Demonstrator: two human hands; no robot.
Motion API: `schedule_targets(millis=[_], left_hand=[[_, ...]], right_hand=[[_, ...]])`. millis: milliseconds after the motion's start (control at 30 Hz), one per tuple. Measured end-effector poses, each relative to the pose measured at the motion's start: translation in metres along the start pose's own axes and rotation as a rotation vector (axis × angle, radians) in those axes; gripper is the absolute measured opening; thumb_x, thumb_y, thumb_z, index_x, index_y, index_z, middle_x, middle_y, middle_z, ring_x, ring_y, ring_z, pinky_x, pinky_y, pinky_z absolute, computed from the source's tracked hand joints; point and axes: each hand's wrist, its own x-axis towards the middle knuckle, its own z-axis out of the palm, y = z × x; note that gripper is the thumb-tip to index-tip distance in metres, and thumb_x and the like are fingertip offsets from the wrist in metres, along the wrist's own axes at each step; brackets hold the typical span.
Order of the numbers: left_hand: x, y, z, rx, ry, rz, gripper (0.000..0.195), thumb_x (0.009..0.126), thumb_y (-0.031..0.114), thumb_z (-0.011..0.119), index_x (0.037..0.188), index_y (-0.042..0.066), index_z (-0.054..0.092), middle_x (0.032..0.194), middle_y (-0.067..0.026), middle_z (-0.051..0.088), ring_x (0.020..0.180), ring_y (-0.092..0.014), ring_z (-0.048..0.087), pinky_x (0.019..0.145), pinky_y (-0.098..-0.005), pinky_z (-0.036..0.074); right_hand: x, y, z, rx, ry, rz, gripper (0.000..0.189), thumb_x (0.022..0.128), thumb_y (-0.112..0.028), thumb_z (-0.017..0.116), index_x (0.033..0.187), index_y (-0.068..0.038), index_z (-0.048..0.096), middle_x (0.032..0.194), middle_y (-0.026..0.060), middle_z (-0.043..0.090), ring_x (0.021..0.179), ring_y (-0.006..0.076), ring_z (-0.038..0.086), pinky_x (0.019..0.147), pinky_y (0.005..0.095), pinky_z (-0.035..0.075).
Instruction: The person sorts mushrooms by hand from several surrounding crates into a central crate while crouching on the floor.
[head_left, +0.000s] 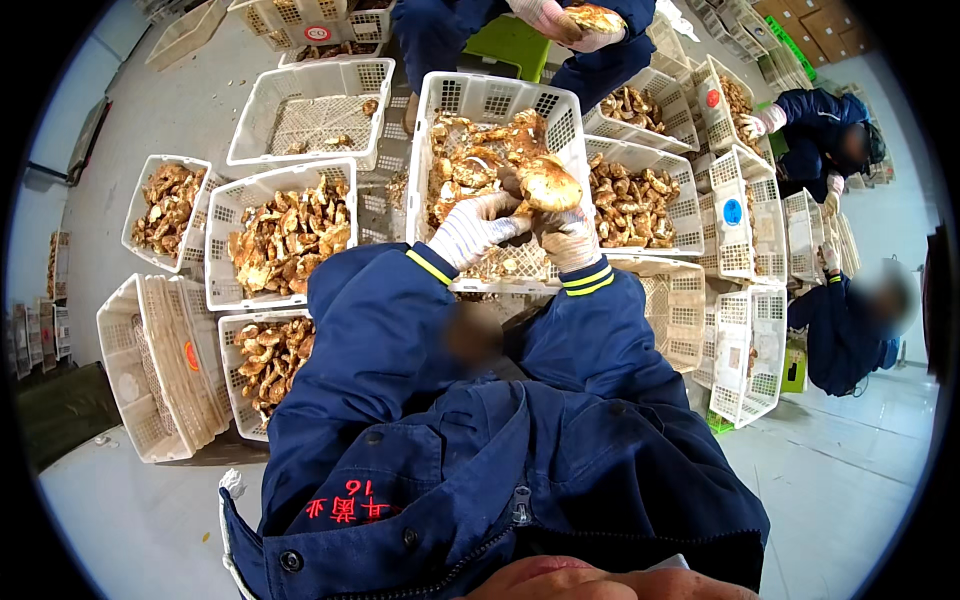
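Observation:
A large brown mushroom (551, 186) with a pale, broad cap is held over a white perforated plastic crate (496, 88). My left hand (476, 231), in a striped knit glove, pinches its stem side with thumb and fingers. From the right, my right hand (570, 241), gloved as well, grips the mushroom just below the cap; its fingertips are partly hidden. Under and beyond my hands, several big mushrooms (469, 169) lie in the crate. Bare lattice floor shows at its near end, with small scraps on it.
Crates of smaller mushrooms stand left (281, 240) and right (637, 202). A crate (307, 109) holding a few pieces is at far left. Stacked crates (161, 367) lean at lower left. Opposite, a co-worker's gloved hands (551, 16) hold a mushroom; two more people work at right.

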Motion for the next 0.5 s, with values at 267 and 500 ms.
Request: schedule_targets(millis=[267, 500], left_hand=[[0.004, -0.009, -0.013, 0.132, 0.309, 0.057, 0.035, 0.08, 0.015, 0.064, 0.106, -0.006, 0.053, 0.082, -0.0074, 0.06, 0.066, -0.009, 0.056, 0.057, -0.0226, 0.045], [0.007, -0.012, -0.014, 0.286, 0.437, 0.04, 0.029, 0.078, 0.014, 0.066, 0.097, -0.006, 0.055, 0.072, -0.0061, 0.06, 0.059, -0.008, 0.055, 0.052, -0.0212, 0.044]], right_hand=[[-0.007, -0.015, 0.015, -0.497, 0.112, -0.191, 0.049, 0.08, -0.002, 0.05, 0.127, 0.002, 0.038, 0.121, 0.0132, 0.048, 0.109, 0.0236, 0.05, 0.095, 0.032, 0.04], [-0.007, -0.035, 0.078, -1.619, 0.041, -0.928, 0.036, 0.07, -0.009, 0.065, 0.105, -0.004, 0.055, 0.107, 0.0151, 0.054, 0.105, 0.0327, 0.048, 0.093, 0.041, 0.036]])
